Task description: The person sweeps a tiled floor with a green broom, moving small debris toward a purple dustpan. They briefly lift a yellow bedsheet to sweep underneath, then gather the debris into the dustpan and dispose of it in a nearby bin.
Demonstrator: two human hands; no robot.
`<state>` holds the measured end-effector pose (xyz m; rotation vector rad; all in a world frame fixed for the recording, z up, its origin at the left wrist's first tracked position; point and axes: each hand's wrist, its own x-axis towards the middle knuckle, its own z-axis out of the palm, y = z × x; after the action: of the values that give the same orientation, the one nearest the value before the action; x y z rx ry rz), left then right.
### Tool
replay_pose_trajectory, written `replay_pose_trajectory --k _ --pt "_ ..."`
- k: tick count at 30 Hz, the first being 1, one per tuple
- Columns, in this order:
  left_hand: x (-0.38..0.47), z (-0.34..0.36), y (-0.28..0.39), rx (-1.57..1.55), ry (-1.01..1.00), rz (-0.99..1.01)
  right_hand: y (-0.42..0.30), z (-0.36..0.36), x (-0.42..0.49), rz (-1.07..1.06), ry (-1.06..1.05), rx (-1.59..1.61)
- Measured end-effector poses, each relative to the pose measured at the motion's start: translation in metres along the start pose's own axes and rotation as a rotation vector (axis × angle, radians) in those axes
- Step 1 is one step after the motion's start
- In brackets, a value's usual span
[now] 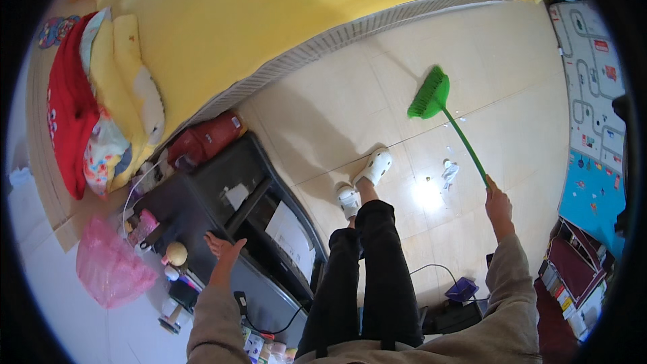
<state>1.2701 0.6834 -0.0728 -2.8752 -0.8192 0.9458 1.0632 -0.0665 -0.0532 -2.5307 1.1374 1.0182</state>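
Observation:
My right hand [499, 206] grips the end of the green handle of a broom [438, 95]. The broom's head is lifted or tilted over the tiled floor [485, 55], its bristles facing the bed side. Crumpled white tissue [449, 172] and small scraps lie on the tiles near the handle. With fingers apart and nothing in it, my left hand [222, 247] hovers over the edge of a dark cabinet [202, 202]. Whether it touches the cabinet I cannot tell. White clogs [375, 166] are on my feet, between the cabinet and the scraps.
A bed with a yellow sheet [202, 35] runs along the far side, folded bedding [121, 96] on its left. A red box [204, 139] stands by the cabinet. At right lie a play mat [589, 76] and a maroon bag [573, 268]. A purple basket [461, 289] sits near a cable.

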Motion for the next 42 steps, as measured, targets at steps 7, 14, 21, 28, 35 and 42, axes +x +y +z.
replay_pose_trajectory --k 7,14,21,28,35,42 --pt "0.019 -0.007 -0.025 0.059 0.015 0.054 -0.034 -0.008 -0.044 -0.098 -0.093 0.131" --pt "0.029 -0.076 0.021 0.372 -0.301 0.003 -0.150 0.006 0.042 -0.495 -0.132 0.209" --pt "0.063 -0.119 0.146 0.885 -0.639 0.502 -0.092 0.009 0.101 -0.271 -0.134 0.265" --pt "0.012 -0.139 0.403 0.267 -0.340 0.868 0.041 0.003 0.066 0.204 -0.051 0.382" --pt "-0.004 -0.139 0.662 0.456 0.028 1.532 0.006 0.002 -0.005 -0.038 -0.086 0.714" --pt "-0.085 -0.080 0.830 0.602 0.124 1.725 -0.167 0.016 0.006 -0.246 -0.408 0.766"
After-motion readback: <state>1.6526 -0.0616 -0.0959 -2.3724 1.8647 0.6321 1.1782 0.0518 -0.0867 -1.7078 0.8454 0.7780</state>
